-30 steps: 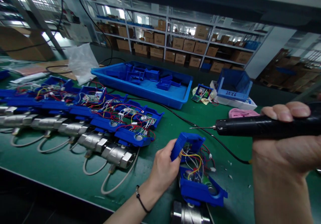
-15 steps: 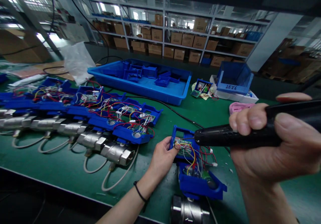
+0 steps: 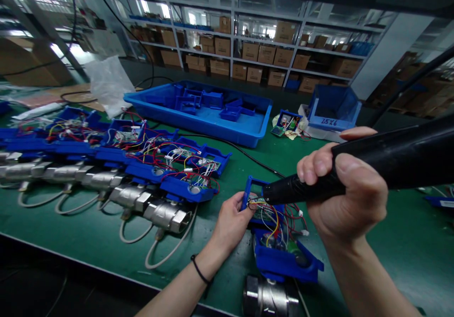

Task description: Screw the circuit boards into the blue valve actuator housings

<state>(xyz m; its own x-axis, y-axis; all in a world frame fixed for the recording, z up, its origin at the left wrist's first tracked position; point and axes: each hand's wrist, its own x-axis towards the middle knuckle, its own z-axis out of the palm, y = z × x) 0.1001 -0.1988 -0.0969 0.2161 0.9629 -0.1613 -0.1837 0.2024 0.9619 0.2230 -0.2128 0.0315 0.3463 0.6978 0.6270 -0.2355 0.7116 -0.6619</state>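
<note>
My left hand grips the left edge of a small blue plastic housing, which holds a circuit board with several coloured wires. In my right hand is a black electric screwdriver, its fingers wrapped round the body. The tool points left, its tip over the board inside the housing; whether the bit touches a screw I cannot tell. Wires run down from the board into a second blue housing, open at the top. Below this sits a metal valve body, partly cut off by the frame.
To the left stands a row of blue housings with loose wires, on metal valves. Behind lies a blue tray of plastic parts. A blue bin and a wired board unit are at the back right. A black cable crosses the table.
My right hand and the screwdriver have moved left, with the tip further over the housing. My left hand keeps its hold in nearly the same place.
</note>
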